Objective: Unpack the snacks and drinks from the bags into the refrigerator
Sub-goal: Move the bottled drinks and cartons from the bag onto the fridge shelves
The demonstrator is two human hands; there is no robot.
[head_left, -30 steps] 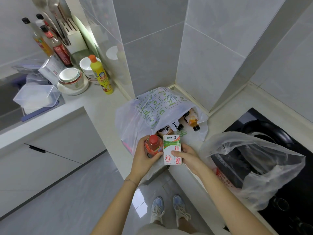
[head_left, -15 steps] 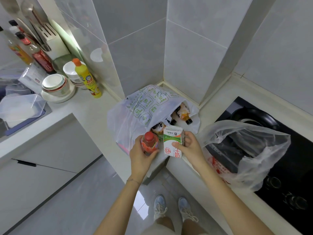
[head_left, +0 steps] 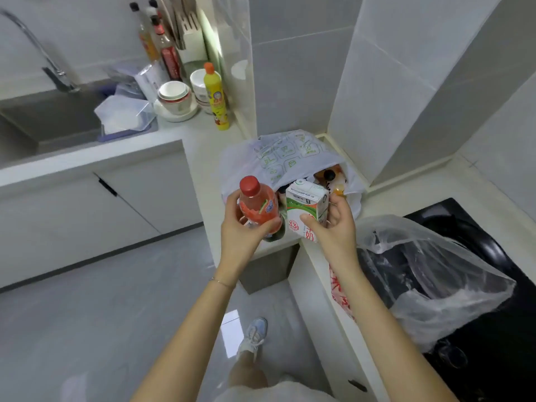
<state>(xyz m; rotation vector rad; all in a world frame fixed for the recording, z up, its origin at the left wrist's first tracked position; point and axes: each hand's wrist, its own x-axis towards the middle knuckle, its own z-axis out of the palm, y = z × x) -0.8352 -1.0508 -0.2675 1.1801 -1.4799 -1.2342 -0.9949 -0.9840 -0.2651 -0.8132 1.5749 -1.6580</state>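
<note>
My left hand grips a red-capped bottle of pink drink, held upright above the counter corner. Beside it, my right hand holds a green and white milk carton by its side. Both are lifted just in front of a white printed plastic bag lying open on the counter corner. Inside that bag I see more small bottles, one with a black cap. A clear plastic bag sits to the right on the black hob.
A yellow bottle, stacked bowls, sauce bottles and a knife block stand at the back left. A sink with a clear tub lies left. The black hob fills the right. The floor is grey tile.
Both hands have lifted the bottle and the carton up and away from the printed bag. My view has swung left, bringing the sink and tap into sight.
</note>
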